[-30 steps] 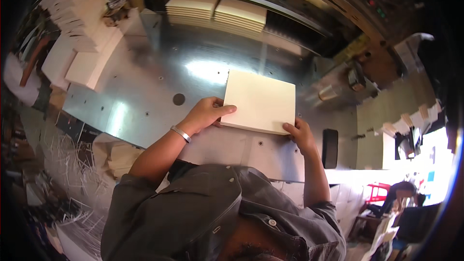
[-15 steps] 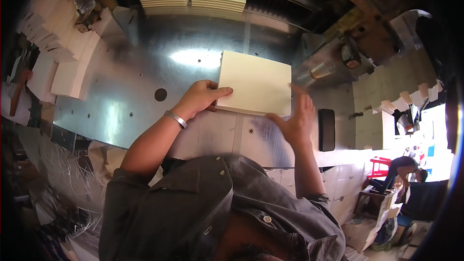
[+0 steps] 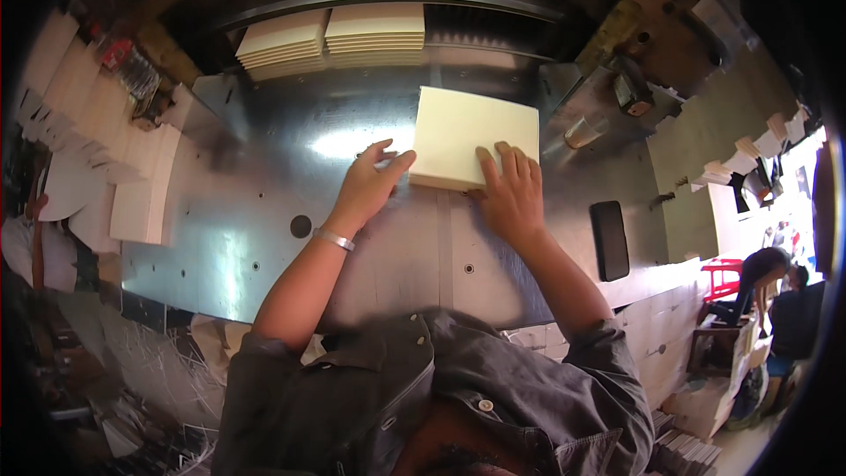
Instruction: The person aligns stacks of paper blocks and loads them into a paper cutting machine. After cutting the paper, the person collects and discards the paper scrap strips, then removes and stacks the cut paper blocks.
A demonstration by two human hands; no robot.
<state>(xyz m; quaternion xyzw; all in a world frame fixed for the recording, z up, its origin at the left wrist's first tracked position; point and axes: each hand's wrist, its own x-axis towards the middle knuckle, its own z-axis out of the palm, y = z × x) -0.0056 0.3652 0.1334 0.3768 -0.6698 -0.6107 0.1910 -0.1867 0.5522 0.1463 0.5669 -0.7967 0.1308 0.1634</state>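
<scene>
L hand [image 3: 365, 187] unclenched, empty, nr paper stack [image 3: 467, 128]; R hand [image 3: 514, 198] spread atop (grip unclear).

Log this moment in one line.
cream stack: on metal table | left hand: open, by its left edge | right hand: fingers on top | two cream piles: farther back

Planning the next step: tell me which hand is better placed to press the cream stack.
Probably the right hand: its fingers lie over the cream stack; the left hand is just left of it.

White glare on metal table [image 3: 397, 247], washed-out daylight right, dark rim
</scene>
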